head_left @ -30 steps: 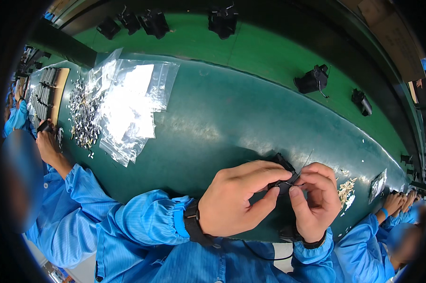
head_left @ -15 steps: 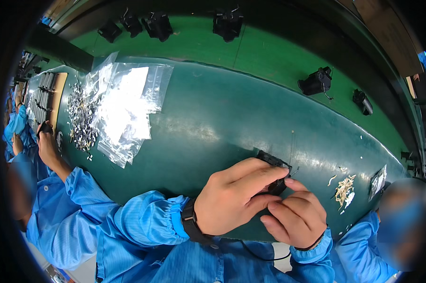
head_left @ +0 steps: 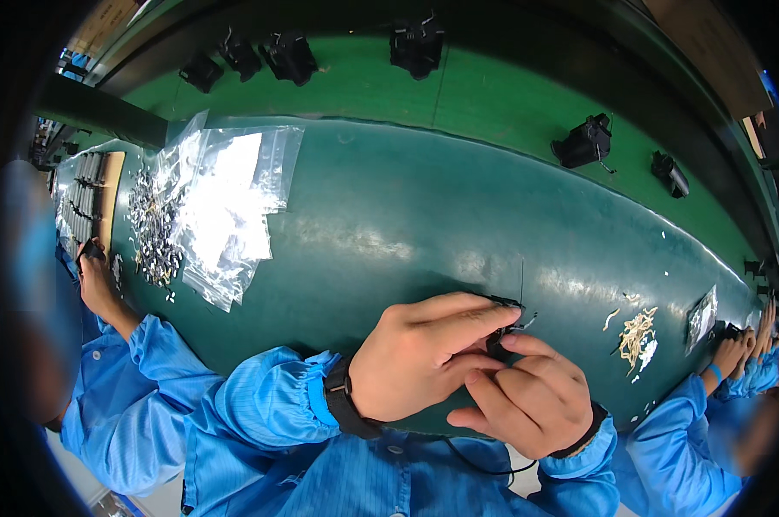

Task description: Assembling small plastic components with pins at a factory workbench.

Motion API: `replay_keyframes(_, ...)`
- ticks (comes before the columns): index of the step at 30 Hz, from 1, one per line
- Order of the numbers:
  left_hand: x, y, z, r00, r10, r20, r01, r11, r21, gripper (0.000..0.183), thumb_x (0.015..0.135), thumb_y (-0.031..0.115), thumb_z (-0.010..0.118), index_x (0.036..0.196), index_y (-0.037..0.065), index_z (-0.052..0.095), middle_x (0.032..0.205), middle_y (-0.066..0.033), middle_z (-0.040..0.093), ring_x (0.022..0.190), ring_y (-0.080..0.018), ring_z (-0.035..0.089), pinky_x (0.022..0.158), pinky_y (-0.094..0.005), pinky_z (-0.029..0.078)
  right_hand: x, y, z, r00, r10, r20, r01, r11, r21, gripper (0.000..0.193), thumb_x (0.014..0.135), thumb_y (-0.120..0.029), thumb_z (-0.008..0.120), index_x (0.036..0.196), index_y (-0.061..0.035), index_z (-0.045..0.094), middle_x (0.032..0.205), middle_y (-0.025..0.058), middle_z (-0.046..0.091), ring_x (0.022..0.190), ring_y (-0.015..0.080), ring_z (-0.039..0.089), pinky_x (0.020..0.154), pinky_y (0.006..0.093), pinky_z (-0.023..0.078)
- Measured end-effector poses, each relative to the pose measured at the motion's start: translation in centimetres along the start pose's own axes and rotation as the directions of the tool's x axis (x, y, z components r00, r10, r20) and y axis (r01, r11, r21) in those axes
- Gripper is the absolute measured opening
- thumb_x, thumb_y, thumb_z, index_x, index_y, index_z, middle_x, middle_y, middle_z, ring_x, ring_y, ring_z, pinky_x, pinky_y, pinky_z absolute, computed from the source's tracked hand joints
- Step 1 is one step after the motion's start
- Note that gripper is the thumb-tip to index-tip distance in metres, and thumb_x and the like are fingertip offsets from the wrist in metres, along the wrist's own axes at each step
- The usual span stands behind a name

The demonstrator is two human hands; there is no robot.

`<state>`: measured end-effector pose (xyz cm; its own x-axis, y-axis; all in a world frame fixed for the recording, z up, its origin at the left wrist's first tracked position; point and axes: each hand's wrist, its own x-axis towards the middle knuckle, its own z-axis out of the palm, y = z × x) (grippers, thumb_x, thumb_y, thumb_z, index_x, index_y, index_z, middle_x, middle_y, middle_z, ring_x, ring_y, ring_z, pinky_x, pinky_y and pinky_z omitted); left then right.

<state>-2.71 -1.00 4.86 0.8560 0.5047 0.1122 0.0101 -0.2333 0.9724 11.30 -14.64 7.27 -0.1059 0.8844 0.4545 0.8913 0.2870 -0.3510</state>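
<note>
Low over the table's near side, my left hand (head_left: 415,353) is closed round a black plastic part (head_left: 495,345), and most of the part is hidden by the fingers. A thin wire-like piece with a bent shiny end (head_left: 524,325) sticks out past the fingertips. My right hand (head_left: 527,392) is curled, its forefinger tip on the part's right side near that piece. Its thumb sits lower, and I cannot make out anything small between its fingers.
Clear plastic bags (head_left: 226,207) lie left beside a heap of small black and white pieces (head_left: 154,233). Tan strips (head_left: 635,336) and a small bag (head_left: 701,319) lie right. Black assemblies (head_left: 586,142) stand on the green strip (head_left: 493,103) beyond. Co-workers sit at both sides.
The black part has turned and sunk behind my left fingers, so less of it shows. Both hands have shifted slightly left. The view has swung, bringing a co-worker's hands in at right.
</note>
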Motion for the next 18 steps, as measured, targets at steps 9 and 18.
replay_keyframes(9,-0.06,0.15,-0.11,0.999,-0.006,0.041,0.008,0.999,-0.043,0.059,0.076,-0.011,0.08,0.133,0.002,0.068,0.12,-0.0184,0.071,0.082,-0.0192,0.073,0.075,-0.0296,0.062,-0.31,0.47,0.11,0.998,-0.032,-0.052,0.034,0.999,0.039,0.03,0.085,-0.031,0.081,0.094,-0.0032,0.076,0.083,0.0028,0.061,0.079,0.0169,0.06,0.091,0.0347,0.064)
replay_keyframes(18,-0.04,0.13,-0.36,0.995,0.011,0.104,-0.006,0.999,-0.045,0.06,0.078,-0.011,0.079,0.135,0.002,0.066,0.126,-0.0191,0.069,0.095,-0.0241,0.074,0.081,-0.0317,0.063,-0.33,0.72,-0.06,0.999,0.008,-0.045,-0.006,0.999,0.047,0.033,0.082,-0.035,0.082,0.092,-0.0041,0.075,0.083,0.0032,0.062,0.076,0.0179,0.06,0.089,0.0365,0.063)
